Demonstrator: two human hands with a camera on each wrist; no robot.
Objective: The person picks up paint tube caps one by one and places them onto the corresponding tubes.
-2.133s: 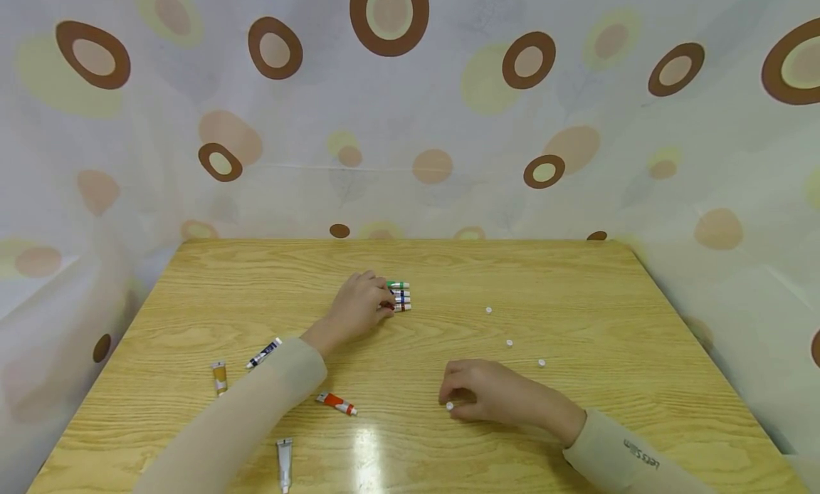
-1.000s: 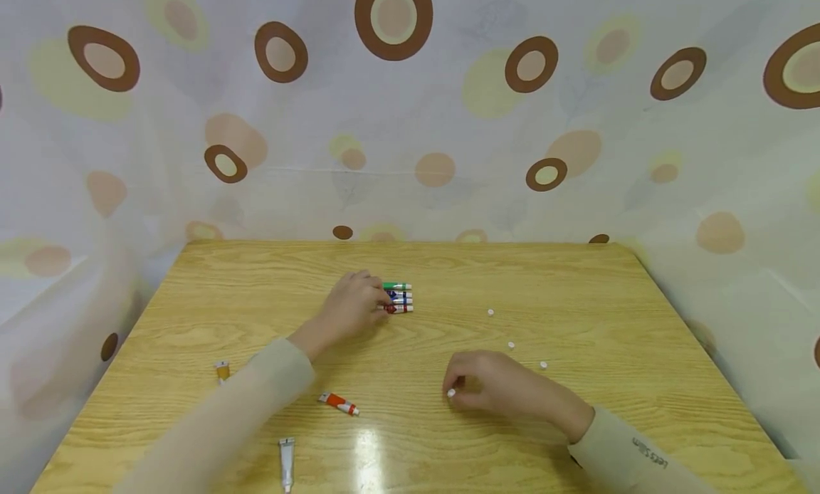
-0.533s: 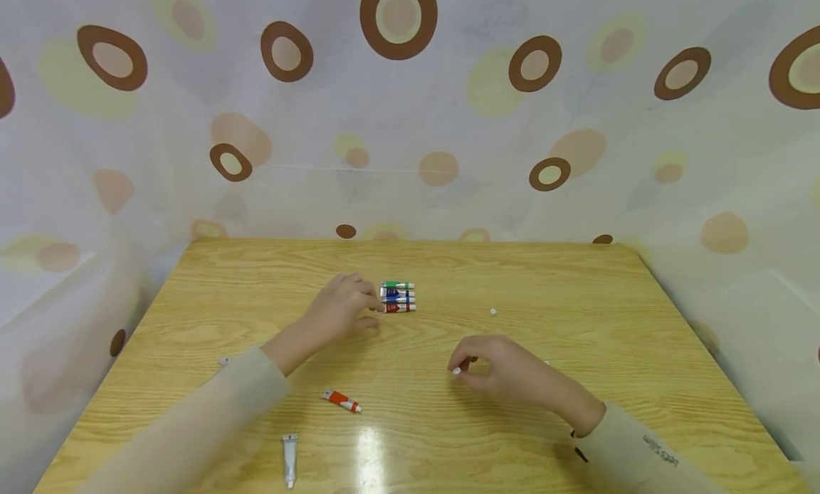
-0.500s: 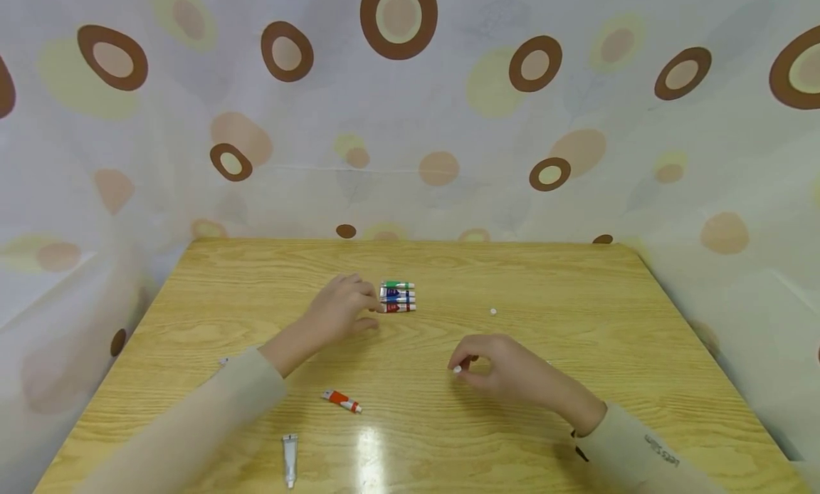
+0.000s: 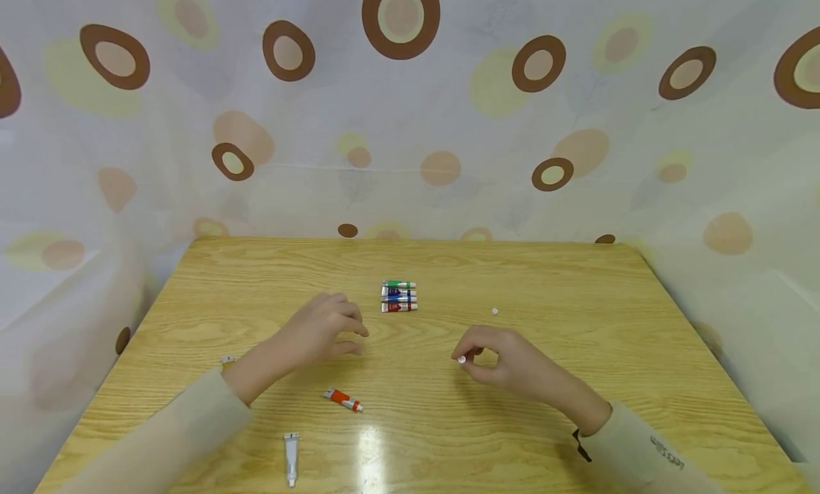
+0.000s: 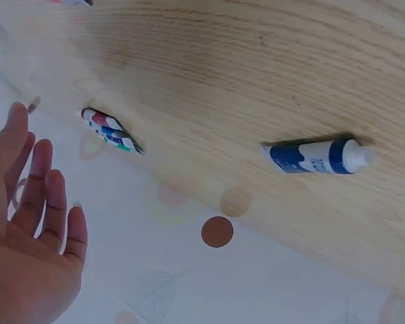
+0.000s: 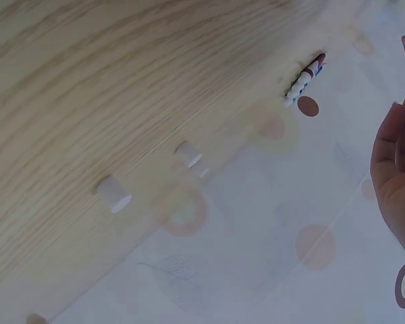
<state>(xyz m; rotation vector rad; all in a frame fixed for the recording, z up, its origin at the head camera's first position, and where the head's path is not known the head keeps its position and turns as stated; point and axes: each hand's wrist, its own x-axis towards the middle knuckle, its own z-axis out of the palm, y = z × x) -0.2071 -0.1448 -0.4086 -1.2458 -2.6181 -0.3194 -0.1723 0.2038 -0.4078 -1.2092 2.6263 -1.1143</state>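
My left hand (image 5: pixel 317 334) hovers with loosely bent fingers and nothing in them, near side of a row of several small paint tubes (image 5: pixel 399 297). Green lies farthest in that row, blues in the middle, dark red nearest. My right hand (image 5: pixel 515 362) pinches a small white cap (image 5: pixel 461 359) between thumb and fingertip. In front of the left hand lies an orange-red paint tube (image 5: pixel 342 400). A blue-and-white paint tube (image 6: pixel 317 156) shows in the left wrist view; the left arm hides it in the head view.
A silvery-white paint tube (image 5: pixel 291 457) lies near the front. The left forearm mostly covers a yellow paint tube (image 5: pixel 228 361). A loose white cap (image 5: pixel 495 311) sits right of the row; the right wrist view shows another cap (image 7: pixel 115 194). A patterned curtain (image 5: pixel 435 109) surrounds the table (image 5: pixel 576 287).
My left hand has let go of the tube row and drawn back left and toward me, uncovering it. My right hand has lifted the white cap and moved slightly farther away.
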